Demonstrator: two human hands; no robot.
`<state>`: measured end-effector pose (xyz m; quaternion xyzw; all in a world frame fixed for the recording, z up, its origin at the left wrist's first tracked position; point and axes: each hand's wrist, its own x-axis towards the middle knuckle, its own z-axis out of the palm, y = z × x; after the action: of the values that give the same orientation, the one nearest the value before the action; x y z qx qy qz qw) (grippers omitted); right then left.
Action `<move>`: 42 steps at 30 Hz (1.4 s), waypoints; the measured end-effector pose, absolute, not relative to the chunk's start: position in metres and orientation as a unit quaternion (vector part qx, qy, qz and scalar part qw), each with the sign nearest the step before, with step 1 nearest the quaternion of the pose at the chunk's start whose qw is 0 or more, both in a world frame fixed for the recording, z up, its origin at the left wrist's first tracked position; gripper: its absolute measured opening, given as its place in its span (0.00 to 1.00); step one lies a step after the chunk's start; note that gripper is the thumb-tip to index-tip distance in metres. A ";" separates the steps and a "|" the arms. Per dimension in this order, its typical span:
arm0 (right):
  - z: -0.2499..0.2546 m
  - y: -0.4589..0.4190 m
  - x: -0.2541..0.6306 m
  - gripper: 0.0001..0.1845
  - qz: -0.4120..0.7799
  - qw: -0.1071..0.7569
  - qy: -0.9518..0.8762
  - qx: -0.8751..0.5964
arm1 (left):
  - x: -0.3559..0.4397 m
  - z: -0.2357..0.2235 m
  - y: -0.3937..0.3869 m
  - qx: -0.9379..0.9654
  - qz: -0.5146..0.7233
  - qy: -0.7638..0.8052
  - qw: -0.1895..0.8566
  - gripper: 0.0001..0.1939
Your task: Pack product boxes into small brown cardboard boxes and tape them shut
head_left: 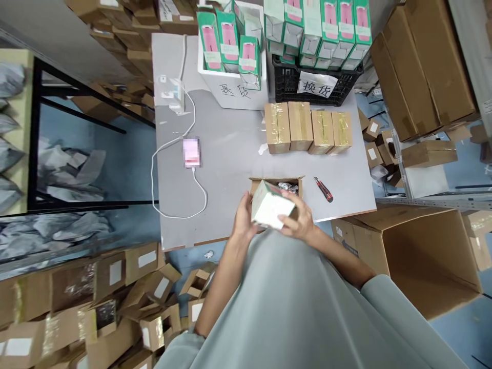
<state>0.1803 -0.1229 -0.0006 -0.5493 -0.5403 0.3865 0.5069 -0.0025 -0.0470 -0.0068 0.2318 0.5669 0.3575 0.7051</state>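
Between my two hands is a white and green product box, tilted, with a pale end facing up toward me. My left hand grips its left side, and my right hand wraps round its right side with fingers on the pale face. Just beyond it, an open cardboard carton stands at the table's near edge, partly hidden by the box and my hands. Something dark and shiny shows inside the carton. A red and black utility knife lies on the table to the right of my right hand.
Several taped cartons stand in a row on the table. Behind them, a white bin and a black crate hold green and pink boxes. A phone lies on a charging cable at left. A large open carton stands right.
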 end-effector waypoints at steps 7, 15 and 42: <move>0.015 -0.047 0.208 0.36 0.362 0.666 -0.281 -0.588 | -0.004 0.028 -0.047 0.139 0.367 0.550 0.737 0.24; 0.013 -0.006 0.219 0.36 0.451 0.672 -0.224 -0.543 | -0.013 0.051 -0.022 0.255 0.344 0.540 0.725 0.39; 0.023 0.318 0.196 0.55 0.553 0.596 -0.392 -0.430 | 0.037 0.054 0.322 0.345 0.533 0.462 0.620 0.34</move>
<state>0.1962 0.3176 0.0229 -0.4298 -0.3922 0.5529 0.5965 0.0371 0.3217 0.0542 0.3451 0.4616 0.5325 0.6199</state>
